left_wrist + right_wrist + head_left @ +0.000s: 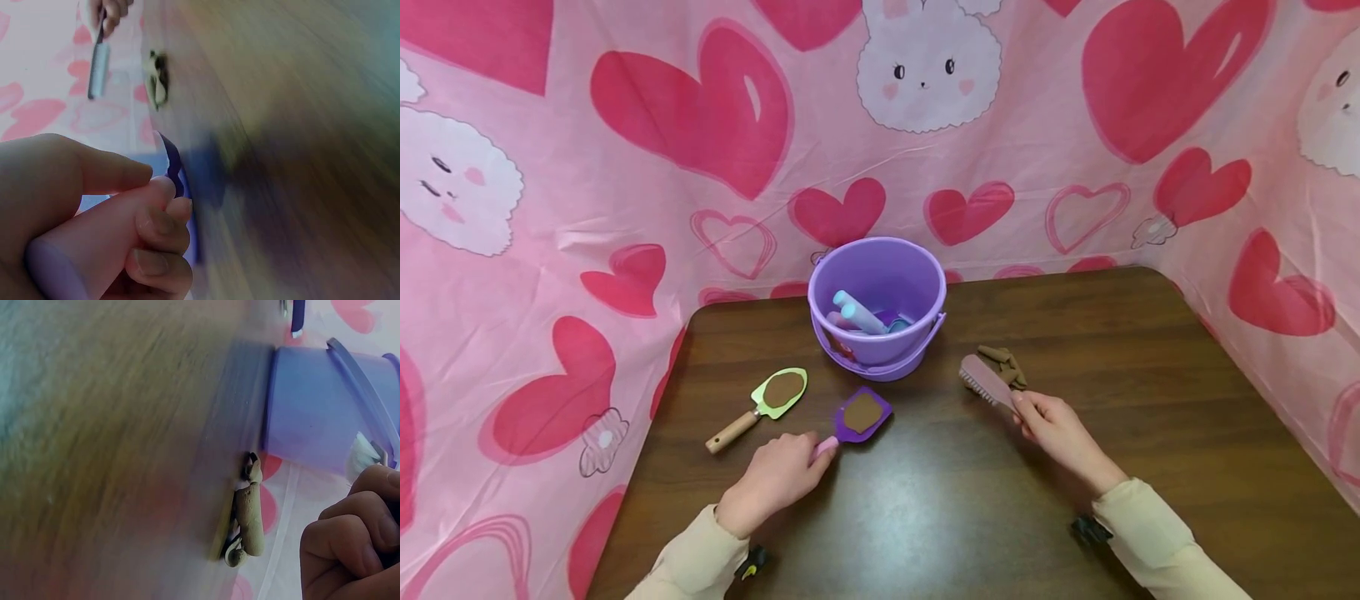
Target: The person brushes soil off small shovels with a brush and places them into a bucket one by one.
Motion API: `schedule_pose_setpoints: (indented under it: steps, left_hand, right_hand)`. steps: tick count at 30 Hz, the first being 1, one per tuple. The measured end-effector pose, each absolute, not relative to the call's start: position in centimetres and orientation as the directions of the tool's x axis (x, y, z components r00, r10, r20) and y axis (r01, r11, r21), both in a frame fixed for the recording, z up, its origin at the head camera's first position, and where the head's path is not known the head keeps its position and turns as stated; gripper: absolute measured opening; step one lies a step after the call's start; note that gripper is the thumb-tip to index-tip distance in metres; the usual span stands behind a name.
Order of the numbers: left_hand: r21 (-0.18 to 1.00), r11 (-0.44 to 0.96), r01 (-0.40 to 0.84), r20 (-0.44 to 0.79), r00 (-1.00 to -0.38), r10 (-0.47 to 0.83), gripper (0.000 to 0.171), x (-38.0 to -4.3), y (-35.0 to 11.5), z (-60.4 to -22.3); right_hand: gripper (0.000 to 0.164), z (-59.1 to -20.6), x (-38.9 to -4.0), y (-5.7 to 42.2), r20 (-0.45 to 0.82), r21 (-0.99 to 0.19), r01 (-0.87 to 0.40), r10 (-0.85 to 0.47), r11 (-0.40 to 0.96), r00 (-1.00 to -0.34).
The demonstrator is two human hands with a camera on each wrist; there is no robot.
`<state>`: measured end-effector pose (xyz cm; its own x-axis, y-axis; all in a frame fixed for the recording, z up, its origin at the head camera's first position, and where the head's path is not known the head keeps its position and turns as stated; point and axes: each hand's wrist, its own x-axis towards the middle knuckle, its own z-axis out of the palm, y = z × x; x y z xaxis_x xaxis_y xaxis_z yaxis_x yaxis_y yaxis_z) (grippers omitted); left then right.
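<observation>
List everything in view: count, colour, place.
bucket: 1, purple, back of table
items in bucket: at least 2, light-blue ends, exact count unclear
green trowel: 1, green blade, wooden handle, on table at left
purple shovel: 1, purple blade, pink handle, in left hand
brown patches: 2, brown, one on each blade
brush: 1, pink, pale bristles, raised in right hand
brown pieces: several, brown, on table by brush
table: 1, brown wood-look, under everything
backdrop: pink with red hearts, around table
wrist devices: 2, black, at cuffs
sleeves: 2, cream, both arms
left hand: 1, gripping shovel handle
right hand: 1, gripping brush
</observation>
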<state>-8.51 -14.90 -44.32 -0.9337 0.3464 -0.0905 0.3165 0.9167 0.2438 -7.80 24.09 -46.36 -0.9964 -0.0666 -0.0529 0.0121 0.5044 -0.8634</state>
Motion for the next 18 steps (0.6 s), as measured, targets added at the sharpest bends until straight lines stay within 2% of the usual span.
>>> schedule_pose_setpoints:
  steps: [8,18]
  left_hand:
    - [0.347,0.855,0.385,-0.092,-0.893,0.440,0.029,-8.7,-11.6,-43.9]
    - [0.430,0.791,0.435,-0.102,-0.847,0.522,0.023,-9.8,-8.2,-43.2]
  right_hand:
    - [0.031,-43.0,-6.5,22.7,-0.045,-0.868,-0.009,-0.097,0.497,-0.994]
    - [0.032,-45.5,-6.7,22.9,-0.008,-0.846,-0.055,-0.115,0.530,-0.993]
